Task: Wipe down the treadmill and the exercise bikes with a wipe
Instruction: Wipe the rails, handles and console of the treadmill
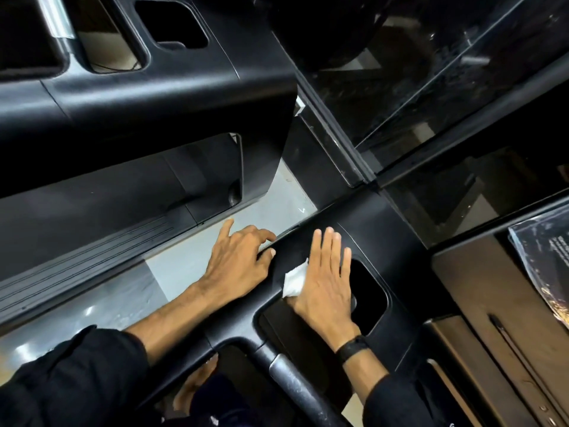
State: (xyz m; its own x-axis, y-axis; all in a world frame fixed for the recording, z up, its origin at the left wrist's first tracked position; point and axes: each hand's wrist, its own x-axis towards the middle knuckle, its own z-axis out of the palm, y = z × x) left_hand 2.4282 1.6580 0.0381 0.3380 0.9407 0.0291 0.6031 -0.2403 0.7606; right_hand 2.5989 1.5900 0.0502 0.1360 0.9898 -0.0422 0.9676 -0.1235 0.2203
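Pressing a white wipe (295,279) flat, right hand (324,283) fingers straight beside a dark cupholder (368,295).

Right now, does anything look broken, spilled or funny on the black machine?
Nothing stands out. The right hand presses a folded white wipe flat on the black plastic machine console, and the left hand rests on its edge. No cracks or spills show.

My view is dim overall, the black plastic swallowing detail, while the pale floor (271,192) catches bright patches of glare from overhead light. Straight edges bow toward the frame borders, and the lower corners go soft and blurred.
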